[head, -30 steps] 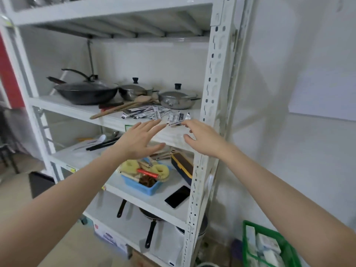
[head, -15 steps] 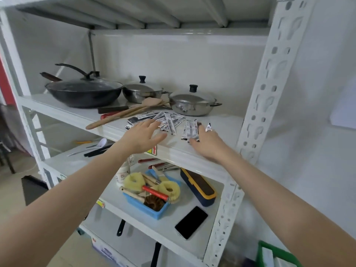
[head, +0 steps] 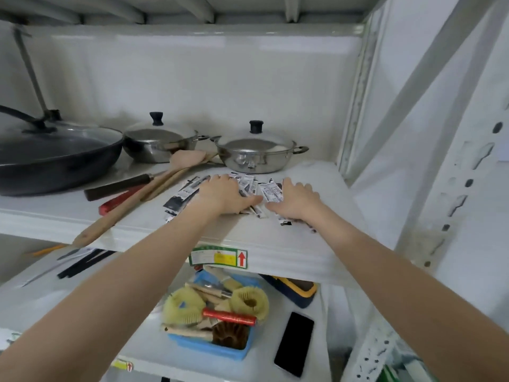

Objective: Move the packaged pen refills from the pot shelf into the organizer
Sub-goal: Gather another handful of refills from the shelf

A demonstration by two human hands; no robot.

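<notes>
- My left hand (head: 224,195) and right hand (head: 296,201) lie flat, fingers spread, on refill packets (head: 271,190), gripping nothing.
- Lower centre, a blue basket (head: 209,350) holds brushes.

- White metal shelving rack (head: 275,260), perforated upright (head: 451,216) at right of frame.
- Plain white wall (head: 192,84) behind, evenly lit.
- Ribbed underside of upper shelf (head: 176,9) along top.

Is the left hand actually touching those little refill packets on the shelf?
Touching. The head view shows the left hand lying palm down on the packets, covering several, with packet ends sticking out past its fingers and wrist.
</notes>
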